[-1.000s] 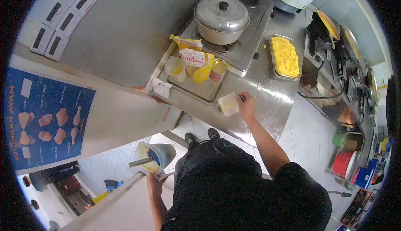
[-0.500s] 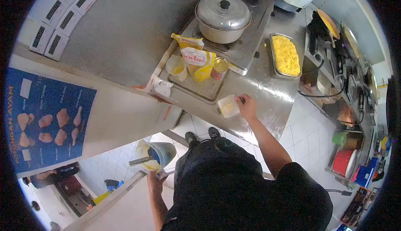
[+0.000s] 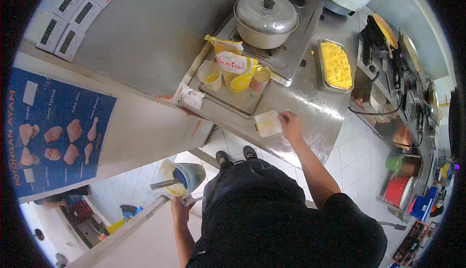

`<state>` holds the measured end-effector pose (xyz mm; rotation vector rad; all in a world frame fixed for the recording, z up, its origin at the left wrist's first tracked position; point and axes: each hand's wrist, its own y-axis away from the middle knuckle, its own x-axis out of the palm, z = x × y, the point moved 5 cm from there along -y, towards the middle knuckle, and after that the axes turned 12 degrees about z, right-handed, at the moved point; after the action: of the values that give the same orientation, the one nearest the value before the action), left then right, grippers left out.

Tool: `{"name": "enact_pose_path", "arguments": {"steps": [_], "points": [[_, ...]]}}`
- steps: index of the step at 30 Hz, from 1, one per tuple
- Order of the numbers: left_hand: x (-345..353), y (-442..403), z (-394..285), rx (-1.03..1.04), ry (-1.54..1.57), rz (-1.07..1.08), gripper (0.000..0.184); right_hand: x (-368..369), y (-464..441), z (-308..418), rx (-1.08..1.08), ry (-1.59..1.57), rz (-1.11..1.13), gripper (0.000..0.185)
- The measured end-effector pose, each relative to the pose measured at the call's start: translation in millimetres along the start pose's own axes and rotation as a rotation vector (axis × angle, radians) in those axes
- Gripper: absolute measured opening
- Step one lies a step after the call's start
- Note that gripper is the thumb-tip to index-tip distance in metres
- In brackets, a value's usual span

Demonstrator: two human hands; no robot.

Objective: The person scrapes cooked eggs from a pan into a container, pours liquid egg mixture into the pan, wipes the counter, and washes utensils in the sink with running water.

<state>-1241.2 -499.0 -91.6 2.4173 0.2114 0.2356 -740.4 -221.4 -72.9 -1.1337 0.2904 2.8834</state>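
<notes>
My left hand (image 3: 180, 209) is closed on a jug (image 3: 195, 175) held low beside my leg. Inside the jug lie a pale yellow mixture and a blue scraper (image 3: 179, 177), whose metal handle (image 3: 164, 184) juts over the rim. Over the steel counter, my right hand (image 3: 291, 126) has its fingers bunched at the right edge of a small white square plate-like thing (image 3: 267, 124) with yellow smears. What those fingers grip, if anything, is hidden. Behind it, a metal tray (image 3: 228, 104) carries a yellow Sovia pouch (image 3: 235, 69), a plastic cup (image 3: 209, 75) and a can (image 3: 261, 76).
A lidded pot (image 3: 266, 23) stands on the stove (image 3: 286, 69). To its right is a rectangular pan of yellow food (image 3: 336, 65). A small white packet (image 3: 192, 97) lies near the wall. Shelves with pans (image 3: 388, 35) line the right side; a blue poster (image 3: 58, 137) hangs left.
The view has shifted slightly. My right hand has moved a little at the white square thing's edge, its fingers now more curled. My left hand still holds the jug.
</notes>
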Motion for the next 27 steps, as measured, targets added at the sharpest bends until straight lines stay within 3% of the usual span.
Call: {"name": "enact_pose_path", "arguments": {"steps": [2, 7, 9, 12, 15, 18, 21, 24, 26, 27], "points": [[-1, 0, 1, 0.016, -0.088, 0.006, 0.049, 2, -2, -5, -0.013, 0.021, 0.024, 0.015], [4, 3, -4, -0.008, 0.217, -0.037, 0.038, 12, -6, -18, 0.018, 0.004, 0.085, 0.021], [1, 1, -1, 0.015, 0.197, -0.066, 0.035, 11, -8, -20, 0.027, -0.014, 0.12, 0.027], [2, -1, -5, 0.043, -0.007, -0.024, 0.032, 19, -13, -32, 0.123, 0.092, 0.13, 0.046], [-1, -4, -5, 0.035, -0.02, 0.017, 0.031, -6, 4, -4, 0.027, 0.236, -0.185, 0.073], [-4, -12, -1, 0.04, -0.037, 0.018, 0.033, 14, 22, 14, 0.194, 0.156, -0.045, 0.096], [-14, -13, 9, 0.053, 0.015, 0.013, 0.036, 35, 38, 68, 0.311, 0.341, 0.022, 0.112], [-16, -13, 11, 0.101, -0.353, 0.029, 0.042, 58, 26, 59, 0.231, 0.423, 0.089, 0.124], [-19, -13, 10, 0.059, -0.258, 0.002, 0.045, 54, 26, 52, 0.236, 0.466, 0.143, 0.119], [-17, -12, 10, 0.0, 0.049, -0.031, 0.045, 49, 26, 50, 0.235, 0.492, 0.171, 0.117]]}}
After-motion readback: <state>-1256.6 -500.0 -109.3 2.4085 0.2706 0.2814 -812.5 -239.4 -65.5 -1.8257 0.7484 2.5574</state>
